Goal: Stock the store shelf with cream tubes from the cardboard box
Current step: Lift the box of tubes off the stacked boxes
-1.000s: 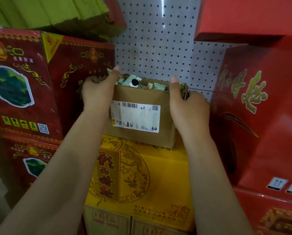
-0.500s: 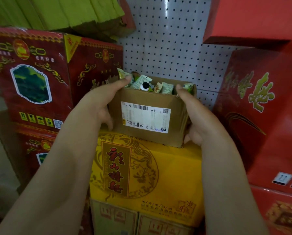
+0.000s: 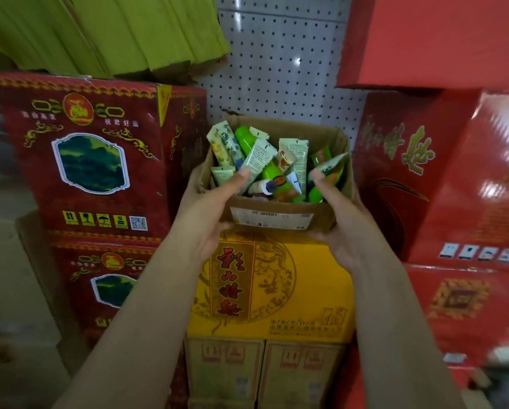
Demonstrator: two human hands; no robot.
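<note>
White pegboard (image 3: 277,69) forms the back wall, hemmed in by stacked goods: dark red cartons (image 3: 94,160) on the left with green folded cardboard sheets (image 3: 114,33) lying on top of them, and bright red cartons (image 3: 454,187) on the right. Between them sits a yellow carton (image 3: 291,290). Just above it is the open cardboard box (image 3: 325,221), a white shipping label (image 3: 272,220) on its near wall and a jumble of cream tubes (image 3: 259,156) inside. The left hand (image 3: 206,219) grips the box's near left corner, its thumb (image 3: 235,180) hooked over the rim. The right hand (image 3: 347,225) grips the near right corner the same way, fingers curled round the wall. Whether the box rests on the yellow carton or is lifted clear cannot be told.
</note>
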